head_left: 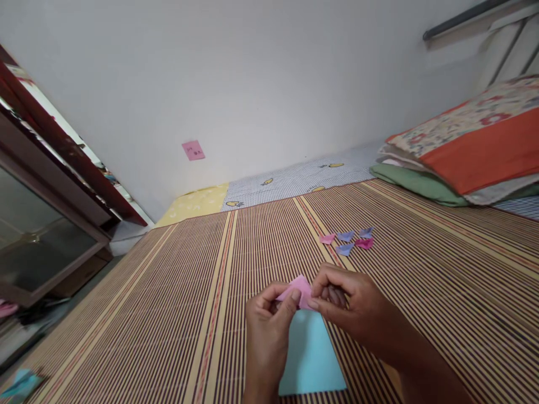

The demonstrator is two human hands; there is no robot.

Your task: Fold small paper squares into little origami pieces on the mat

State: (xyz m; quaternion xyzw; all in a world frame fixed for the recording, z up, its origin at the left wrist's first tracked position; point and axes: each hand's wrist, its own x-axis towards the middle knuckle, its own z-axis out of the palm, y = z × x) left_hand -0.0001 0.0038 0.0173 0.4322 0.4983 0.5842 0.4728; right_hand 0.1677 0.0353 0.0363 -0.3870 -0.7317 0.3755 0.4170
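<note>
A small piece of pink paper (302, 286), folded to a point at the top, is held up between both hands. My left hand (272, 314) pinches its left side, the thumb lying across the front. At the right edge, my right hand (343, 294) grips it between thumb and fingertips. Beneath the hands a light blue sheet of paper (314, 359) lies on the striped mat (168, 314). Farther off sit several small folded paper pieces, among them a pink one (327, 239), a blue one (345, 249) and a magenta one (364, 243).
Folded bedding (475, 146) is stacked at the right by the wall. A pink note (193, 150) is stuck to the white wall (252, 73). Crumpled teal paper (23, 384) lies at the lower left. A glass-paned cabinet door (37, 235) stands beyond the mat's left edge.
</note>
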